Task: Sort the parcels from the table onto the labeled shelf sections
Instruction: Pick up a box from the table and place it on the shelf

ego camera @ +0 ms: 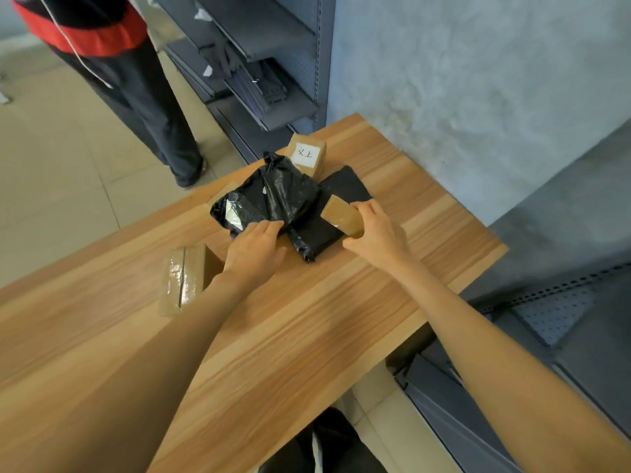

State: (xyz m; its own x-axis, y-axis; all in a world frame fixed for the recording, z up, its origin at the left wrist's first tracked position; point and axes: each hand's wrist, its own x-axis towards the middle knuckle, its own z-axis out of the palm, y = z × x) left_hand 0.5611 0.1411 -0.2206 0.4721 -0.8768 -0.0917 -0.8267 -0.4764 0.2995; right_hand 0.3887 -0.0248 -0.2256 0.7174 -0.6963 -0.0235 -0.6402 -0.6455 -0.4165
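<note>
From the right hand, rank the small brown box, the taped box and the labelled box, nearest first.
1. Small brown box: gripped in the right hand.
2. Labelled box: beyond the black bags, at the table's far edge.
3. Taped box: far left, outside the left forearm.
</note>
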